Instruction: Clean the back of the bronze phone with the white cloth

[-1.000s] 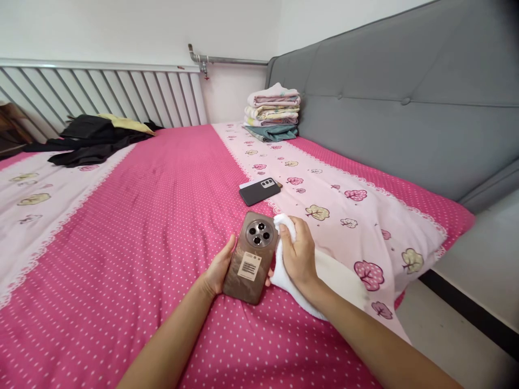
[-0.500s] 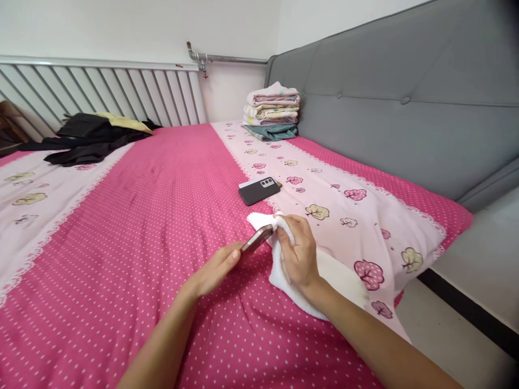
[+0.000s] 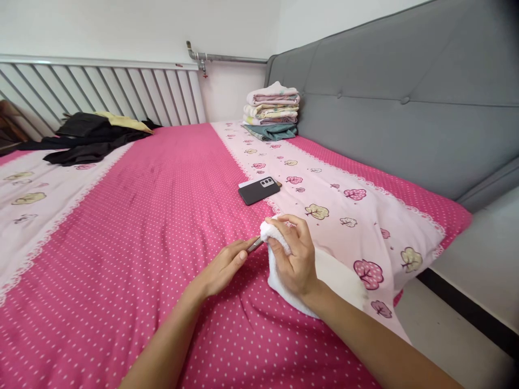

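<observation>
My left hand [image 3: 227, 265] is closed on a smartphone [image 3: 255, 246], which shows only as a thin edge pointing up and right. My right hand [image 3: 295, 254] grips a white towel [image 3: 279, 275] and presses a bunched fold of it over the phone's far end, hiding that end. The rest of the towel hangs below the right hand onto the bed. Beyond both hands a second phone [image 3: 256, 192] in a black case lies camera side up, on top of something pale that is mostly covered.
The bed has a pink dotted sheet [image 3: 174, 178] with tree-print bands. Folded cloths [image 3: 272, 97] are stacked by the grey headboard [image 3: 373, 97]. Dark clothes [image 3: 87, 132] lie at the far left near the radiator [image 3: 121, 92]. At right, the bed edge drops to the floor.
The held phone has tilted so less of its side shows. The towel fold in my right hand has shifted left and down, and now wraps its end.
</observation>
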`<state>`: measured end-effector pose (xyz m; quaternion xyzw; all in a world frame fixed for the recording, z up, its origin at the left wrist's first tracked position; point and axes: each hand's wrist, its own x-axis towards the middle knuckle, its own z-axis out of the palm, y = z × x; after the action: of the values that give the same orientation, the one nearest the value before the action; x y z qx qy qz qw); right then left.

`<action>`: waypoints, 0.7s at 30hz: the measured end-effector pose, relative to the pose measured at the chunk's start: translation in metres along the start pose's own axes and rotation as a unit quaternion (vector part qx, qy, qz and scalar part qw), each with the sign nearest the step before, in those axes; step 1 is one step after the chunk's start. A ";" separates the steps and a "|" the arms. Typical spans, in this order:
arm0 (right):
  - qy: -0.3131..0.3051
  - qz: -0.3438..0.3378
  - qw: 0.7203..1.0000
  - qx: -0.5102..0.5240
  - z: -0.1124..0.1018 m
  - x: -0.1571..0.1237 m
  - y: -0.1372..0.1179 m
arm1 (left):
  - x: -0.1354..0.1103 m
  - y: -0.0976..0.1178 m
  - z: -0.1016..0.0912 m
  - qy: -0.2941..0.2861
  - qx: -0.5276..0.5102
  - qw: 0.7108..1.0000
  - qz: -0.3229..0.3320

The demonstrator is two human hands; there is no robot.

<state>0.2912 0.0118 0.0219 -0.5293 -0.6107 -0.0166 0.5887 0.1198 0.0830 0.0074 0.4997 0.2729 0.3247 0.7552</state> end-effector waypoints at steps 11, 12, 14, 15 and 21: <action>-0.008 -0.032 0.999 -0.015 0.008 -0.008 -0.002 | 0.002 -0.003 0.008 -0.024 0.181 0.981 0.072; -0.004 -0.037 0.999 -0.020 0.009 -0.009 -0.002 | 0.002 -0.003 0.008 -0.022 0.202 0.976 0.082; 0.000 -0.047 0.998 -0.034 0.012 -0.010 -0.001 | 0.003 -0.003 0.008 -0.016 0.210 0.974 0.086; 0.001 -0.051 0.998 -0.043 0.013 -0.011 -0.002 | 0.003 -0.003 0.008 -0.010 0.199 0.977 0.079; -0.008 -0.087 0.993 -0.084 0.015 -0.011 -0.002 | 0.004 -0.004 0.004 -0.033 0.279 0.957 0.071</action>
<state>0.2770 0.0134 0.0102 -0.5221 -0.6553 -0.1151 0.5337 0.1263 0.0828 0.0048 0.7189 0.2916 0.2722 0.5693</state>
